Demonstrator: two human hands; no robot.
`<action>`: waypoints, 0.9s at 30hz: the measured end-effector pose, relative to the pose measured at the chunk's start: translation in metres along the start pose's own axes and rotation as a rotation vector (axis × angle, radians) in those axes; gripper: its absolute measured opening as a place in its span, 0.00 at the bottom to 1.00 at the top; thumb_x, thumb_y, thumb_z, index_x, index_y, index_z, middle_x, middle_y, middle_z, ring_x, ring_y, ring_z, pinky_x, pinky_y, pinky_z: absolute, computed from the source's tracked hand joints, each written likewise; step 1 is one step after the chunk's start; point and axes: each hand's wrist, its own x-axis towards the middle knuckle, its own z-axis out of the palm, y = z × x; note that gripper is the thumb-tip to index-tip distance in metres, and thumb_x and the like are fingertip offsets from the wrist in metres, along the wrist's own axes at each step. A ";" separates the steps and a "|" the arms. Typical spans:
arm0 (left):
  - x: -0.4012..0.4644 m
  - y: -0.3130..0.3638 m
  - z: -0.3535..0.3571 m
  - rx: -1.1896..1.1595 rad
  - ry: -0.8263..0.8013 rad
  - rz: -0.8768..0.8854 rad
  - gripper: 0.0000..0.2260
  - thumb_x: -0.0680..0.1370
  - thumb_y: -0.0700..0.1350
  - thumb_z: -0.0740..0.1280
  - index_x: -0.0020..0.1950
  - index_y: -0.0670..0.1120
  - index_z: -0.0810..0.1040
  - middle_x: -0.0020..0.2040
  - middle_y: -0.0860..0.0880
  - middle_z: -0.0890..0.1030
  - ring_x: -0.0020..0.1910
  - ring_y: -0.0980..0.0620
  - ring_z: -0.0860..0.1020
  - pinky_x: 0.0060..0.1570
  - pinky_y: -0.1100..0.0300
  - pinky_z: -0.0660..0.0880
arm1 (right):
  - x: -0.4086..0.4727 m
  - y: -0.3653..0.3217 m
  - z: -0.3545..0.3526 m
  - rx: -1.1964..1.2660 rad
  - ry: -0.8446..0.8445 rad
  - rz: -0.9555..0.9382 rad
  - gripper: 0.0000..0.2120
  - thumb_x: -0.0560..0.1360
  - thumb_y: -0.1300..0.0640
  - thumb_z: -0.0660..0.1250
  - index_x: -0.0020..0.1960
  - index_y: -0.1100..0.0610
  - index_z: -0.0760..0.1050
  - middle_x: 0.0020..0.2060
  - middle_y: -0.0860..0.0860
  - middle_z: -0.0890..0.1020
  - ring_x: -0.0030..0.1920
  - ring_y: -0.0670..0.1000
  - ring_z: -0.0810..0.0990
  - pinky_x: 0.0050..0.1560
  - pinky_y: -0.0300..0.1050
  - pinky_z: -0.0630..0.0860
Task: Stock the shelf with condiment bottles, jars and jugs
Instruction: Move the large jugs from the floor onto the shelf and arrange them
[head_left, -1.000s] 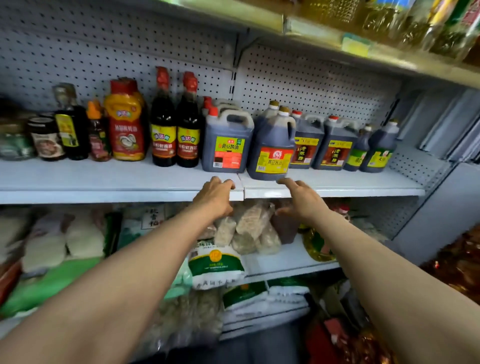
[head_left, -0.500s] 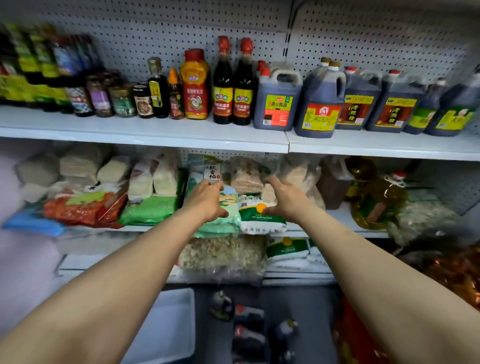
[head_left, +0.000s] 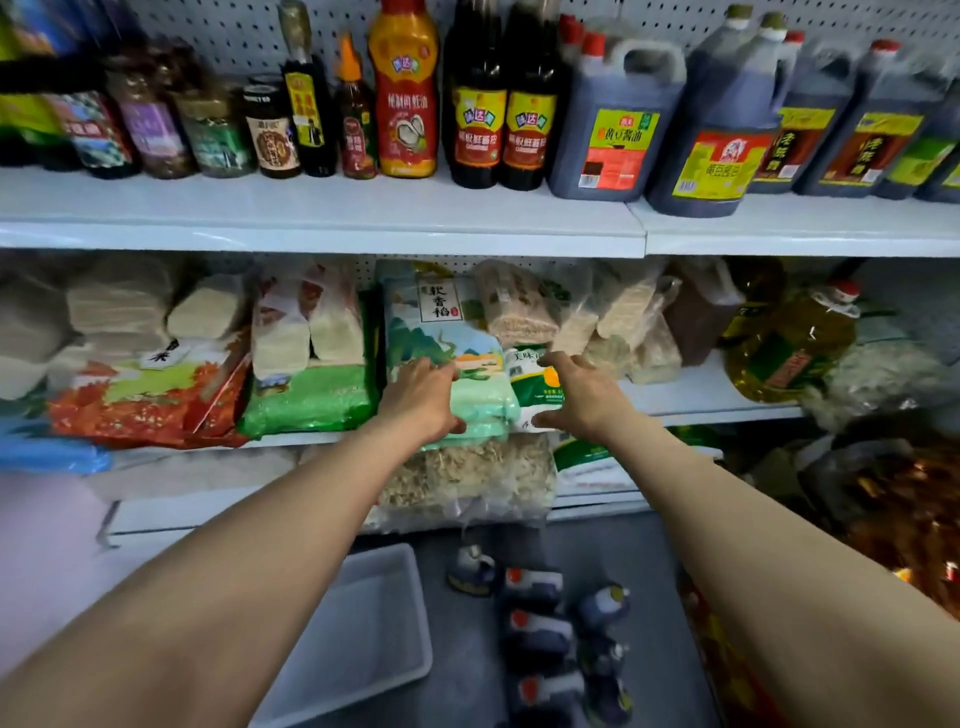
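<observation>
The white shelf (head_left: 322, 218) carries a row of condiments: jars at the left, a red-and-yellow sauce bottle (head_left: 404, 93), two dark soy bottles (head_left: 501, 104) and dark jugs (head_left: 615, 119) running off to the right. Several dark bottles and jugs (head_left: 540, 623) stand on the floor below, blurred. My left hand (head_left: 423, 397) and my right hand (head_left: 582, 392) hover side by side in front of the rice bags on the lower shelf, fingers loose, holding nothing. Whether they touch the bags I cannot tell.
The lower shelf (head_left: 717, 400) holds rice and noodle bags, with a pale green rice bag (head_left: 447, 332) in the middle and a yellow oil jug (head_left: 789, 348) lying at the right. A white tray (head_left: 363, 634) lies on the floor at the left of the floor bottles.
Both hands have dropped from the upper shelf's front edge to the lower shelf's level. My view has tilted down, bringing the floor, the tray and the floor bottles into sight.
</observation>
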 end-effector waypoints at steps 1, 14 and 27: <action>0.007 -0.009 0.005 0.001 -0.019 0.006 0.34 0.70 0.53 0.77 0.73 0.52 0.68 0.71 0.46 0.68 0.69 0.43 0.67 0.65 0.48 0.71 | 0.006 -0.004 0.010 0.009 -0.011 0.015 0.39 0.68 0.48 0.78 0.73 0.53 0.64 0.66 0.58 0.73 0.64 0.60 0.74 0.58 0.50 0.72; 0.060 -0.079 0.160 -0.104 -0.244 -0.058 0.30 0.70 0.54 0.76 0.69 0.50 0.72 0.68 0.43 0.70 0.66 0.41 0.70 0.62 0.52 0.71 | 0.041 0.044 0.166 0.090 -0.222 0.181 0.34 0.70 0.46 0.76 0.71 0.55 0.67 0.68 0.58 0.71 0.65 0.60 0.73 0.61 0.50 0.71; 0.125 -0.155 0.451 -0.264 -0.391 -0.105 0.28 0.74 0.56 0.73 0.69 0.44 0.72 0.67 0.44 0.75 0.63 0.44 0.75 0.59 0.55 0.72 | 0.070 0.164 0.450 0.323 -0.313 0.354 0.28 0.75 0.47 0.72 0.69 0.59 0.69 0.67 0.60 0.73 0.65 0.61 0.73 0.60 0.47 0.70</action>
